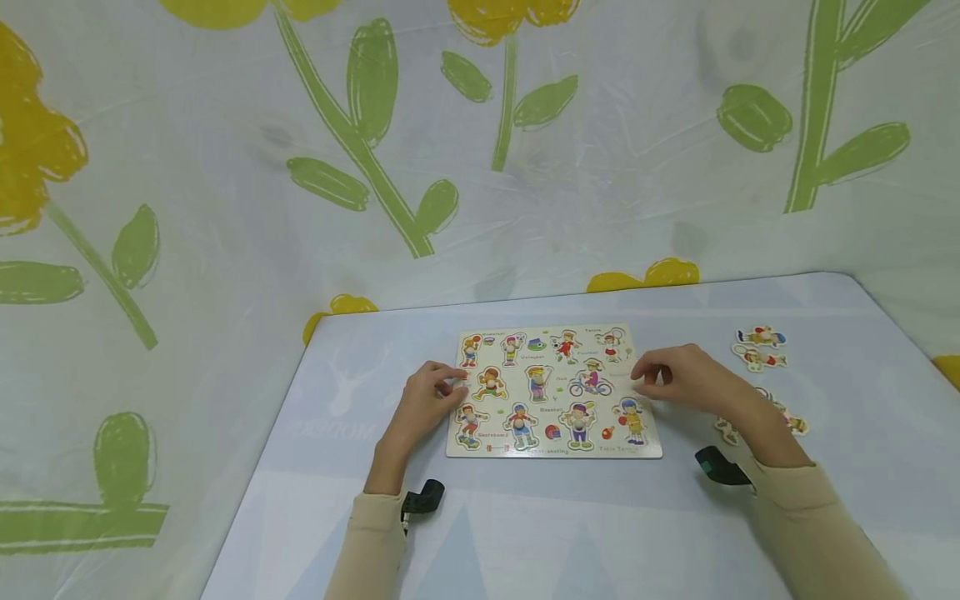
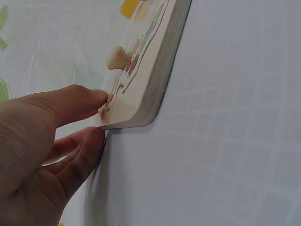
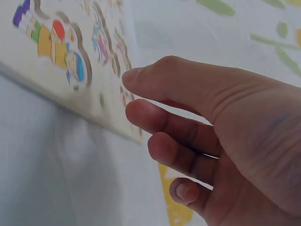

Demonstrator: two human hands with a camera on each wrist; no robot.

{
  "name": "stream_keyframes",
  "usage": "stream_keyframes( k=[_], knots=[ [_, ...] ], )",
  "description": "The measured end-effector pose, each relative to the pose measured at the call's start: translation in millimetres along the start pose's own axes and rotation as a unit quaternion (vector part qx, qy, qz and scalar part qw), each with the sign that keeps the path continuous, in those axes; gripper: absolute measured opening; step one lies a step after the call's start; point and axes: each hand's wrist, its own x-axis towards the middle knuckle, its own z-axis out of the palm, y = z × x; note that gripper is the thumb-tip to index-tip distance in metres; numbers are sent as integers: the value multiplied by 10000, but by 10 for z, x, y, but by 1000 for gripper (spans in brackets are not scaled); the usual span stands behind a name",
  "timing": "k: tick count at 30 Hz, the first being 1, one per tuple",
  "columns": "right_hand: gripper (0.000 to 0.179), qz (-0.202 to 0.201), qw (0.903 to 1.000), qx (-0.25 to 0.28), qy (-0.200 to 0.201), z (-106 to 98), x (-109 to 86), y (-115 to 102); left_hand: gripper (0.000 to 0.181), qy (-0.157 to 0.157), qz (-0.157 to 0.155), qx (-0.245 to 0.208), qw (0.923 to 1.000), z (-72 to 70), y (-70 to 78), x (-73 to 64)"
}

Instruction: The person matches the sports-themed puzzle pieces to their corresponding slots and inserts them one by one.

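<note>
A wooden knob puzzle board (image 1: 558, 425) lies on the table, with several sports-figure pieces in its face. My left hand (image 1: 431, 398) is at its left edge. In the left wrist view the thumb (image 2: 94, 100) rests on the top face and a finger meets the edge below, pinching the board near a corner, beside a knob. My right hand (image 1: 686, 379) is at the right edge, fingers loosely bent. In the right wrist view a small gap shows between thumb (image 3: 141, 79) and index finger (image 3: 146, 115); whether they touch the board I cannot tell.
Loose figure pieces (image 1: 761, 358) lie on the table (image 1: 585, 508) right of the board. More pieces (image 1: 726, 431) are partly hidden by my right forearm. A flower-printed curtain (image 1: 600, 200) hangs behind the table. Dark camera mounts (image 1: 423, 497) sit at both wrists.
</note>
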Motion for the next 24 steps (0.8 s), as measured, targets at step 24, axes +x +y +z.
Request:
stream_keyframes(
  k=[24],
  knots=[
    [29,904,9913,-757,581,-579,-773,754,27,23,-60,-8,10000,-11,40,-21]
  ],
)
